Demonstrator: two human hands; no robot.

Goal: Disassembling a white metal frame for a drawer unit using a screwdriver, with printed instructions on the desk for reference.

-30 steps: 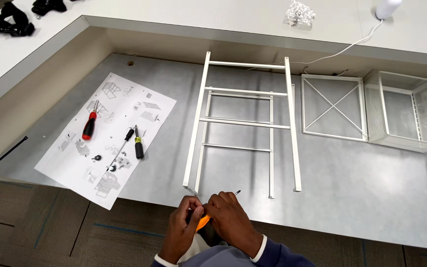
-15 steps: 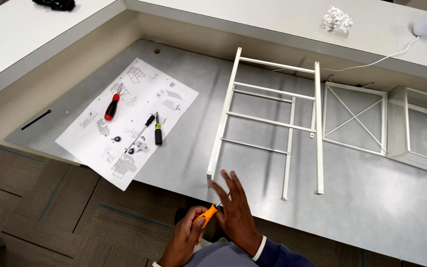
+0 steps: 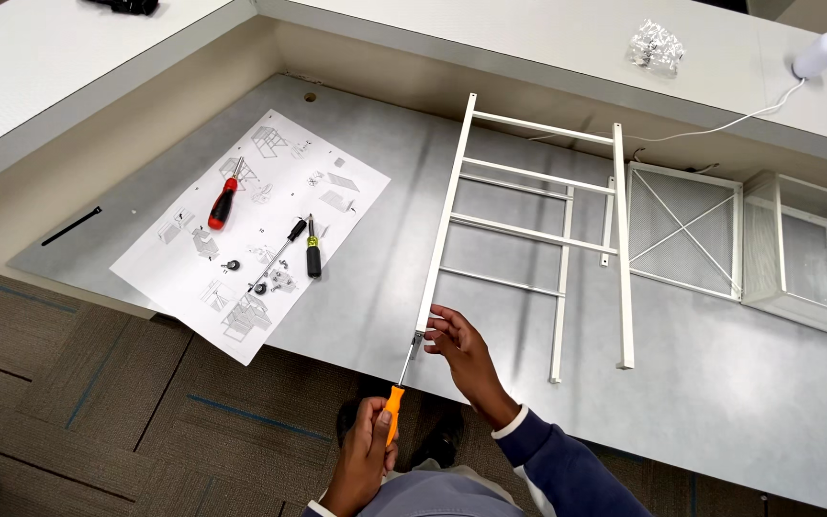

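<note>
A white metal ladder-like frame (image 3: 538, 235) lies flat on the grey table (image 3: 375, 278). My left hand (image 3: 364, 452) grips the orange handle of a screwdriver (image 3: 396, 391). Its tip meets the near end of the frame's left rail at the table's front edge. My right hand (image 3: 459, 345) rests at that same rail end, fingers touching the frame beside the screwdriver tip.
A printed instruction sheet (image 3: 251, 225) lies at left with a red-handled screwdriver (image 3: 223, 201), a black-handled screwdriver (image 3: 312, 251), a thin black tool (image 3: 278, 254) and small parts. White wire panels and a wire basket (image 3: 796, 249) sit at right. A raised white counter (image 3: 528, 38) holds a plastic bag (image 3: 656, 46) and a corded white device (image 3: 818, 54).
The view shifted left and down. My hands came apart: the left now holds the orange screwdriver lower, its tip at the rail end, and the right moved onto the rail end.
</note>
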